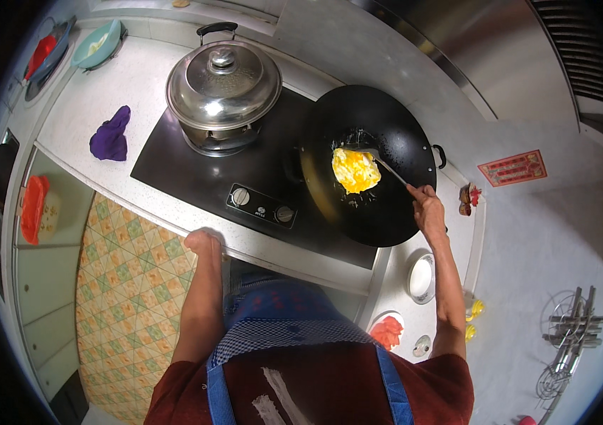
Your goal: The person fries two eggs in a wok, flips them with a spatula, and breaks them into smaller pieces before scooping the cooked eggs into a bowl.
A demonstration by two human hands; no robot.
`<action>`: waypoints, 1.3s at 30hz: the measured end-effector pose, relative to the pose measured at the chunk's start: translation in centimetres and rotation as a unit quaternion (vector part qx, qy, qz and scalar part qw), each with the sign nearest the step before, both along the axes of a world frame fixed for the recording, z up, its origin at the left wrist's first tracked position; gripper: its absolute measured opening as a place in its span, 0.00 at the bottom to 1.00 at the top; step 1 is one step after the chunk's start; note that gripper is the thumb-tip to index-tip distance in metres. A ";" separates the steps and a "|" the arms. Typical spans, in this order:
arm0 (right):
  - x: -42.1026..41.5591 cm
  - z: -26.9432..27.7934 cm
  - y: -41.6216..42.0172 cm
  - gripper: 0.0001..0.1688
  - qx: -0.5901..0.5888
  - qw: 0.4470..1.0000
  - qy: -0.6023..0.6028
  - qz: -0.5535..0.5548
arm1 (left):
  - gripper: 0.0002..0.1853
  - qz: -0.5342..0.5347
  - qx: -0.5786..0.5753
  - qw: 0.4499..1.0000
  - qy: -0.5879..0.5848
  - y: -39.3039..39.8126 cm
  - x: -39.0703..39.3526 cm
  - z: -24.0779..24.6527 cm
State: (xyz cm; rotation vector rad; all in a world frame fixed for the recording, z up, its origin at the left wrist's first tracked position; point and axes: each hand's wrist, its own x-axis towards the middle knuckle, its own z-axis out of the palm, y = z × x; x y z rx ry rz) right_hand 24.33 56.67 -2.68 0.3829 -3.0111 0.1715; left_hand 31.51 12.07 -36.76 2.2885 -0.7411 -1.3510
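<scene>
My right hand (429, 210) grips the handle of a metal spatula (391, 171) over a large black wok (402, 127). The spatula's blade is partly hidden at the upper edge of a yellow and white egg (355, 171) lying in the wok. Bits of egg and small splashes cling to the wok's surface around it. My left hand (205, 240) rests at the front edge of the white counter (163, 212), below the cooktop. Its fingers look curled, but I cannot see them clearly.
A lidded steel pot (224, 87) stands on the black cooktop (200, 183), left of the wok. A purple cloth (111, 137) lies on the counter. A white bowl (421, 278) and a plate of orange-red slices (387, 332) sit beneath my right arm. Teal basket (98, 45) at back left.
</scene>
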 end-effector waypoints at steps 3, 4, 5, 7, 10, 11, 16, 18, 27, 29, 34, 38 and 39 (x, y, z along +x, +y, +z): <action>0.9 0.7 2.3 0.23 -0.083 0.996 0.018 0.018 | 0.20 -0.009 0.014 1.000 0.023 0.5 0.2 0.8; 1.4 1.7 2.2 0.21 -0.178 0.967 -0.126 -0.130 | 0.20 -0.014 0.016 0.999 0.041 0.7 0.5 1.2; 1.8 1.7 2.6 0.21 -0.228 0.949 -0.167 -0.143 | 0.20 -0.019 0.019 0.998 0.060 0.8 0.7 1.6; 2.6 1.8 4.0 0.20 -0.325 0.898 -0.241 -0.170 | 0.20 -0.032 0.026 0.994 0.100 1.3 0.8 2.5; 3.1 0.4 4.5 0.21 -0.389 0.840 -0.325 -0.190 | 0.20 -0.031 0.018 0.997 0.065 1.3 0.3 4.0; 3.3 -0.2 4.4 0.20 -0.416 0.817 -0.348 -0.198 | 0.20 0.002 0.026 0.995 0.091 1.2 0.4 2.8; 4.3 -2.3 3.6 0.20 -0.455 0.762 -0.396 -0.235 | 0.19 -0.032 -0.015 0.999 0.039 1.5 -0.1 2.7; 5.2 -2.3 4.1 0.20 -0.447 0.763 -0.398 -0.244 | 0.17 -0.002 0.018 0.998 0.054 0.6 -0.4 1.1; 7.9 2.1 7.1 0.25 -0.269 0.883 -0.312 -0.223 | 0.17 -0.031 0.039 0.999 0.014 -0.2 0.0 -3.4; 8.3 3.1 5.9 0.26 -0.183 0.933 -0.226 -0.211 | 0.19 -0.034 0.033 0.999 0.026 0.4 0.2 -1.6; 7.2 3.9 3.7 0.26 -0.142 0.948 -0.204 -0.199 | 0.22 -0.033 0.029 0.998 0.052 0.5 0.5 1.0; 6.9 3.4 3.6 0.27 -0.058 0.985 -0.105 -0.128 | 0.24 0.045 0.032 0.994 0.091 1.1 0.0 3.9; 7.0 3.9 2.7 0.28 -0.032 0.992 -0.066 -0.106 | 0.24 0.055 0.034 0.994 0.086 1.3 -0.2 4.6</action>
